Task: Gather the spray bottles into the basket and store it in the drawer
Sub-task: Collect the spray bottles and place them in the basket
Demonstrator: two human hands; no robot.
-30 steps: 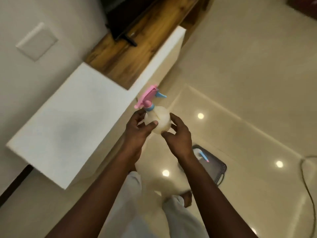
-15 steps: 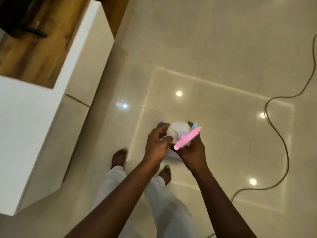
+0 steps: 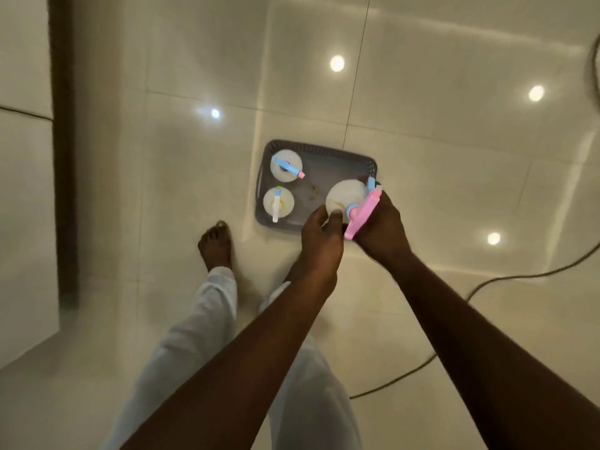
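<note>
A dark grey basket (image 3: 324,151) stands on the tiled floor ahead of my feet. Two white spray bottles stand in its left half: one with a blue and pink nozzle (image 3: 286,166), one with a white and yellow nozzle (image 3: 278,202). I hold a third white spray bottle (image 3: 345,193) with a pink trigger head over the basket's right half. My left hand (image 3: 319,237) grips its round body from the near side. My right hand (image 3: 381,224) holds it by the pink head and the far side.
A white cabinet front (image 3: 26,157) with a dark gap runs along the left. A dark cable (image 3: 487,282) curves over the floor at the right. My bare foot (image 3: 216,243) stands just left of the basket. Ceiling lights reflect in the glossy tiles.
I have turned from the white counter to the floor and brought the pink-headed bottle down over the basket, which now shows two bottles inside. Both hands keep their hold.
</note>
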